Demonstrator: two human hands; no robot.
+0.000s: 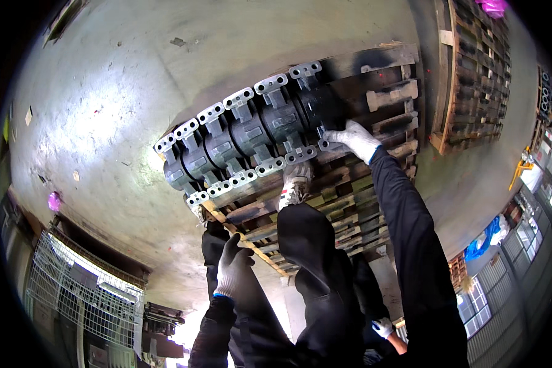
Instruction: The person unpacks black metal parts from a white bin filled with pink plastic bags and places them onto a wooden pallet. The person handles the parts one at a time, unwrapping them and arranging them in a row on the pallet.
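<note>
A row of dark metal castings (248,136) lies side by side on a wooden pallet (251,210). Each has a barrel-like body and grey end flanges with holes. At the row's right end, my right hand (357,141), in a white knit glove, closes its fingers on the near flange of the last casting (322,107). My left hand (232,270), gloved the same way, hangs beside my leg, holding nothing, its fingers loosely bent and apart. One of my shoes (295,187) stands on the pallet, close to the castings.
More wooden pallets (475,73) are stacked at the far right. A wire mesh cage (83,288) stands at the lower left. Another person's gloved hand (383,328) shows behind my legs. Along the right wall lies a blue plastic sheet (486,239).
</note>
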